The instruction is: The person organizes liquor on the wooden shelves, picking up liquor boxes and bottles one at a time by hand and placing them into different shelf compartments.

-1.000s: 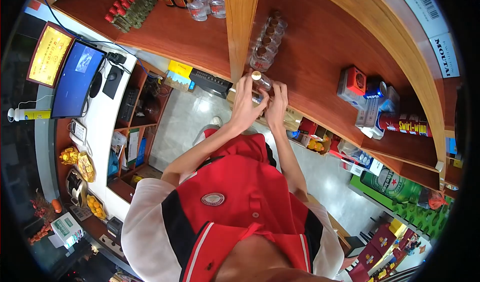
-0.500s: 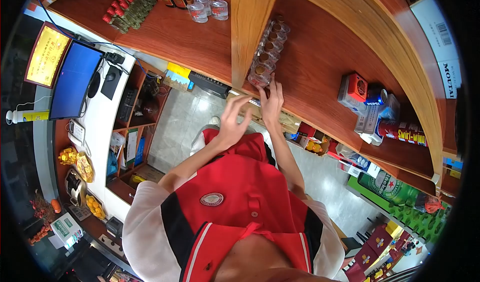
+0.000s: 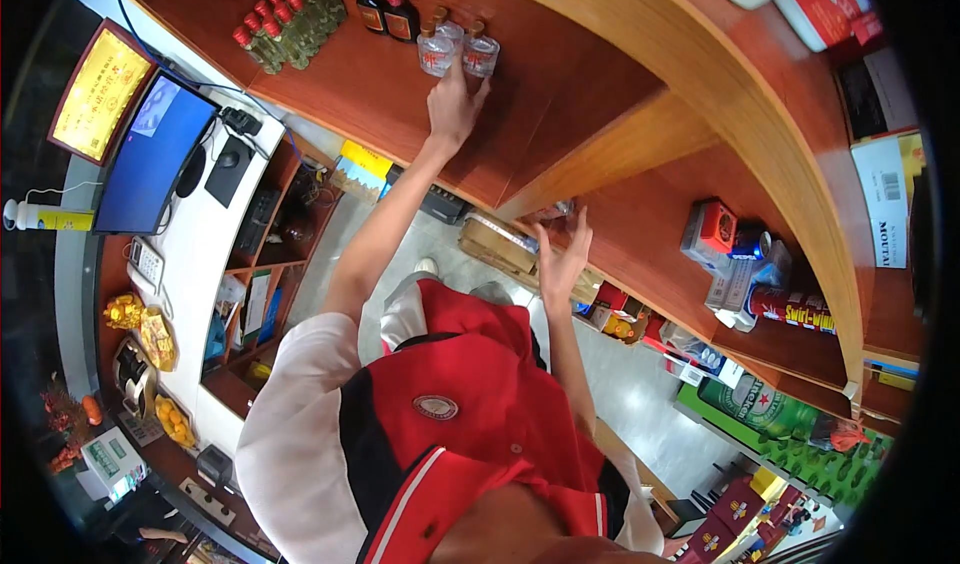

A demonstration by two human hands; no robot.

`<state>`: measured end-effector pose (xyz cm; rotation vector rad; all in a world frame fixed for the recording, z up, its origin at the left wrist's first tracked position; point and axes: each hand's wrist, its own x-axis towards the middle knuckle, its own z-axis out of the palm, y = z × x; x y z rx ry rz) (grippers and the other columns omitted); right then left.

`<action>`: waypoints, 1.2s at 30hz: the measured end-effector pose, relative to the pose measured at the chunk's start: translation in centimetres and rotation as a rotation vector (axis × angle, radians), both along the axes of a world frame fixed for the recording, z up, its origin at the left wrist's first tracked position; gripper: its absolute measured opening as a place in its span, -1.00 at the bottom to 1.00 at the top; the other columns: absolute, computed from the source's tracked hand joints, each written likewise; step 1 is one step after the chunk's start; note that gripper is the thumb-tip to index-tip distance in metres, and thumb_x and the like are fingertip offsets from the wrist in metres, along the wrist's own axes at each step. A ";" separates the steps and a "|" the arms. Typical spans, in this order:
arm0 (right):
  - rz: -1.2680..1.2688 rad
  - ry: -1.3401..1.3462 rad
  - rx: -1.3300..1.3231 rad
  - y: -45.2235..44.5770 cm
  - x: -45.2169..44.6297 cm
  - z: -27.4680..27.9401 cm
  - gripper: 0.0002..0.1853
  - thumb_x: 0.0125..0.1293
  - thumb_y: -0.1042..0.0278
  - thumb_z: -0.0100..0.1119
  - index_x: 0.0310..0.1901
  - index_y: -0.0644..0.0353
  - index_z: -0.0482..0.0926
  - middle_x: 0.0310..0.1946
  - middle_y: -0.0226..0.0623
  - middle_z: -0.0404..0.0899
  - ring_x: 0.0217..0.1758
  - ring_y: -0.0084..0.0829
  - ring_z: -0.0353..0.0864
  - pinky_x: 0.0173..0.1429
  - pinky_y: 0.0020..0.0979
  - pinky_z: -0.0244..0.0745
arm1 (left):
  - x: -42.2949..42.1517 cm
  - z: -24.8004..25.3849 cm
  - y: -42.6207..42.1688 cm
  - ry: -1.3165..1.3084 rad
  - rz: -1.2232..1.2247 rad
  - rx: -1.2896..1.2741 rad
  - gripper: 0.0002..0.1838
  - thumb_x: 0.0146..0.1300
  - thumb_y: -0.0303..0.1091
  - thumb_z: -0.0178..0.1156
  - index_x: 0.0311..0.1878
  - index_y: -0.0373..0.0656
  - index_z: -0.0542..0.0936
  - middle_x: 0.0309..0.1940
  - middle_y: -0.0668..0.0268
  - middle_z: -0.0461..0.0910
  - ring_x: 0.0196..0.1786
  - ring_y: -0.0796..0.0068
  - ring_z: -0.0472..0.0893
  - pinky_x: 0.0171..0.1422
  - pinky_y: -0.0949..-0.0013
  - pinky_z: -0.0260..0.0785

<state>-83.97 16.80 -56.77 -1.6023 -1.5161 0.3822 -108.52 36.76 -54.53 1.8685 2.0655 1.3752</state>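
My left hand (image 3: 455,109) reaches up to a small group of clear glass bottles with pale caps on the red-brown shelf. One finger stretches between the left clear bottle (image 3: 437,54) and the right clear bottle (image 3: 480,56); the thumb stands apart, just below the right one. A firm grip does not show. My right hand (image 3: 565,259) is held open at the shelf's front edge, thumb and fingers spread. Near its fingertips, part of a clear bottle (image 3: 560,210) shows beside the wooden divider (image 3: 620,154), which hides the row behind it.
Red-capped bottles (image 3: 290,22) and two dark bottles (image 3: 388,12) stand left of the clear ones. Right of the divider are a Pepsi can (image 3: 750,246), a red box (image 3: 717,226) and a Swirl-wing can (image 3: 795,309). A monitor (image 3: 155,159) stands on the white counter.
My left hand has moved up from beside the right hand to the clear bottles. My right hand has come away from the bottle row. The view has shifted, and the divider now covers most of that row.
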 end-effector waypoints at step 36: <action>0.363 -0.264 0.313 -7.8 -13.3 3.7 -0.33 0.05 0.45 0.66 0.24 0.07 0.59 0.17 -0.13 0.53 0.17 -0.01 0.55 0.19 -0.08 0.49 | -9.0 -0.6 -26.5 -1.682 -0.516 -0.294 -0.13 0.15 -0.68 0.48 0.52 -0.28 0.29 0.35 0.10 0.53 0.40 0.26 0.54 0.54 0.15 0.34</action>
